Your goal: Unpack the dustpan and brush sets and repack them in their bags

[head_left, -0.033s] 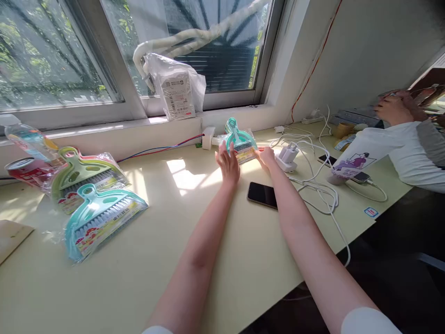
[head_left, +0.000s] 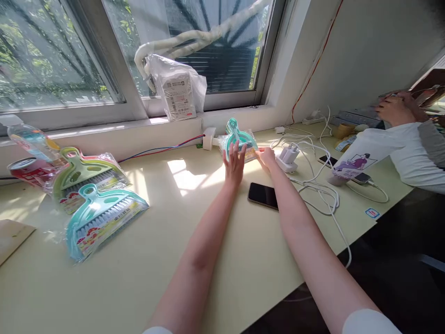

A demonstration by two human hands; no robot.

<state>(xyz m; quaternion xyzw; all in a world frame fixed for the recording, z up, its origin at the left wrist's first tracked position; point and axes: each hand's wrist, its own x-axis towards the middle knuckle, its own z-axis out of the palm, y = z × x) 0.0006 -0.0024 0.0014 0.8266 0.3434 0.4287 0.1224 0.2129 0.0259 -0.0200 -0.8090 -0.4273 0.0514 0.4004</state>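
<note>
A teal dustpan and brush set in clear wrap lies near the wall under the window, handle pointing away. My left hand is open, its spread fingers over the set's lower left part; whether they press on it I cannot tell. With the fingers of my right hand closed, I grip the pack's right corner. To the left lie more wrapped sets: a light blue one in front and a green one behind it, with a pink edge showing beneath.
A dark phone lies beside my right forearm. White cables and a charger spread to the right, near a cup in a printed bag. At left stand a bottle and a red can. Another person's sleeve is far right.
My left hand has shifted slightly right, so its fingers overlap more of the teal set. My right hand keeps its place at the corner.
</note>
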